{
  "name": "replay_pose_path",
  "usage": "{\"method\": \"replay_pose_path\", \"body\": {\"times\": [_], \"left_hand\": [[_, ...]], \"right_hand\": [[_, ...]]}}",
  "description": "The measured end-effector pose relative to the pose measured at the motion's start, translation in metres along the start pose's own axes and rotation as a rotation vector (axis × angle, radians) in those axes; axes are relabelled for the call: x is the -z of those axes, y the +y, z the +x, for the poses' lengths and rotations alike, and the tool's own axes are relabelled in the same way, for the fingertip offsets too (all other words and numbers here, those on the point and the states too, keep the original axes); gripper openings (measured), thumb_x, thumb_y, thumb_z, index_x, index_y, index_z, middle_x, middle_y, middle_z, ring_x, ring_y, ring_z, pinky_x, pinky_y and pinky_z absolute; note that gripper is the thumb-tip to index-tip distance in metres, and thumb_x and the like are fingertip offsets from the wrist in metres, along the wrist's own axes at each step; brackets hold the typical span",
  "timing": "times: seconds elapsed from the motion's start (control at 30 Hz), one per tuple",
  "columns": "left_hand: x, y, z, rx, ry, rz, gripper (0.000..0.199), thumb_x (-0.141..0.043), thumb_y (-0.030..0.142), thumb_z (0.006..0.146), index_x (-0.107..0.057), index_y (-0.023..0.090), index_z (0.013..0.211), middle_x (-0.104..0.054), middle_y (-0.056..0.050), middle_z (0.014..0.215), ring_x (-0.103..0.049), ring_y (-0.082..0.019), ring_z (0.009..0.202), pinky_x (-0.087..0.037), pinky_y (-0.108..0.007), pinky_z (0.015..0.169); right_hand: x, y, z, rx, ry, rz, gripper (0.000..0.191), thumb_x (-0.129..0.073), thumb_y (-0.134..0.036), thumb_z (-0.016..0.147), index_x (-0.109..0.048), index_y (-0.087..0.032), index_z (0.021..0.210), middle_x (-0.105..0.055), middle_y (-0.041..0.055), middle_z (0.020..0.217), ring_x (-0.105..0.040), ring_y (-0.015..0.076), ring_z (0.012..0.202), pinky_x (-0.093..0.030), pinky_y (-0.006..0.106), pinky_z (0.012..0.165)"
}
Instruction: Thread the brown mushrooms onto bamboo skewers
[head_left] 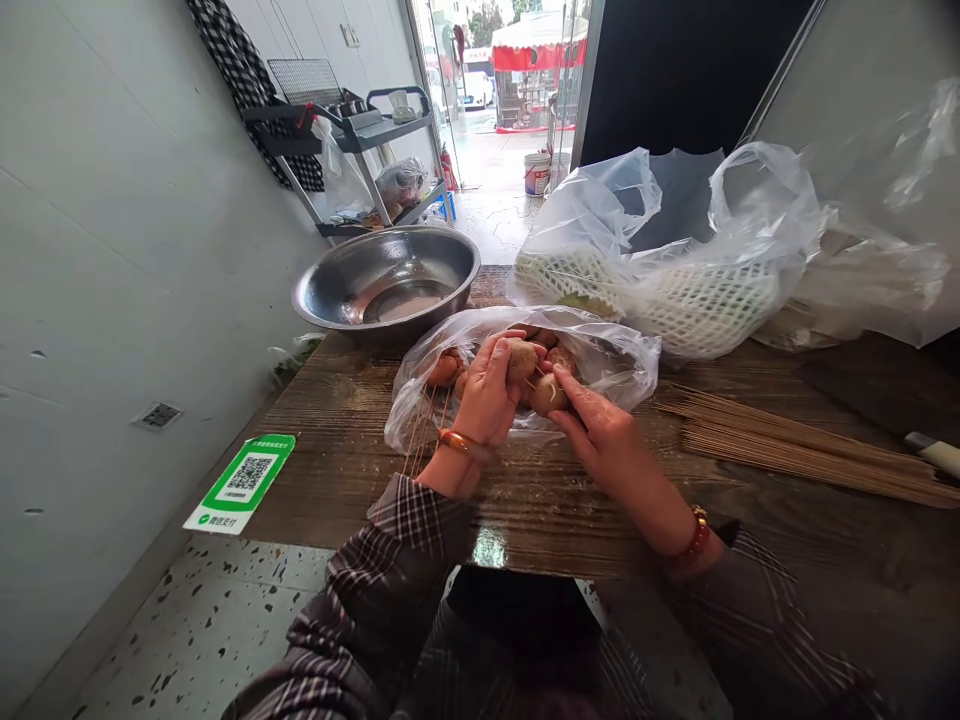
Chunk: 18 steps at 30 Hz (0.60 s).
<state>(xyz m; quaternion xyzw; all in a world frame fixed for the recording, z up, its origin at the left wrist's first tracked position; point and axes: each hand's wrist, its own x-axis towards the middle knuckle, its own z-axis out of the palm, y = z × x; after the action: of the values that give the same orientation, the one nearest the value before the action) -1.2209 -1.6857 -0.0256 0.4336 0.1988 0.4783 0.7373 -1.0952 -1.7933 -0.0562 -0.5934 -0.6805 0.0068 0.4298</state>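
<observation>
Over an opened clear plastic bag (409, 410) on the wooden table, both hands work close together. My left hand (484, 395) is closed around a brown mushroom (523, 360), and a short length of thin wooden skewer shows beside it. Another mushroom (549, 396), with pale cracks on its cap, is gripped between the fingers and thumb of my right hand (596, 425). Whether the skewer runs through both mushrooms is hidden by the fingers. More mushrooms (447, 368) lie in the bag, and several skewers (420, 430) stick out on its left side.
Behind the bag stands a steel basin (390, 325). White bags (720, 290) holding net-wrapped produce fill the back right. A bundle of bamboo skewers (795, 445) lies at right, near a knife (934, 452). A green QR-code card (244, 485) is at the left edge.
</observation>
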Motion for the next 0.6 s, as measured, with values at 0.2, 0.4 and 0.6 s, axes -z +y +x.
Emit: {"method": "replay_pose_path", "body": {"times": [0.2, 0.4, 0.6], "left_hand": [[-0.002, 0.001, -0.003, 0.007, 0.042, 0.024, 0.048, -0.087, 0.034, 0.072, -0.06, 0.018, 0.108, -0.075, -0.004, 0.091, -0.07, -0.014, 0.077, -0.057, -0.029, 0.077], [-0.001, -0.009, -0.002, -0.003, 0.049, 0.017, 0.042, -0.084, 0.031, 0.075, -0.061, 0.018, 0.108, -0.075, -0.003, 0.09, -0.069, -0.013, 0.078, -0.057, -0.028, 0.076], [-0.005, -0.01, -0.003, 0.021, 0.052, 0.008, 0.04, -0.084, 0.031, 0.074, -0.063, 0.018, 0.105, -0.074, -0.003, 0.088, -0.068, -0.013, 0.078, -0.056, -0.027, 0.078]], "right_hand": [[-0.001, -0.001, -0.001, -0.022, -0.01, 0.018, 0.055, -0.05, -0.028, 0.104, -0.043, -0.023, 0.158, -0.067, 0.0112, 0.141, -0.066, 0.0282, 0.128, -0.056, 0.047, 0.108], [-0.003, -0.002, -0.002, -0.016, -0.009, 0.001, 0.052, -0.049, -0.027, 0.104, -0.047, -0.018, 0.156, -0.069, 0.0146, 0.137, -0.066, 0.0295, 0.127, -0.054, 0.048, 0.11], [-0.004, -0.001, -0.002, -0.008, 0.012, 0.003, 0.052, -0.05, -0.028, 0.104, -0.047, -0.016, 0.155, -0.068, 0.0156, 0.138, -0.067, 0.0298, 0.126, -0.056, 0.048, 0.108]]}}
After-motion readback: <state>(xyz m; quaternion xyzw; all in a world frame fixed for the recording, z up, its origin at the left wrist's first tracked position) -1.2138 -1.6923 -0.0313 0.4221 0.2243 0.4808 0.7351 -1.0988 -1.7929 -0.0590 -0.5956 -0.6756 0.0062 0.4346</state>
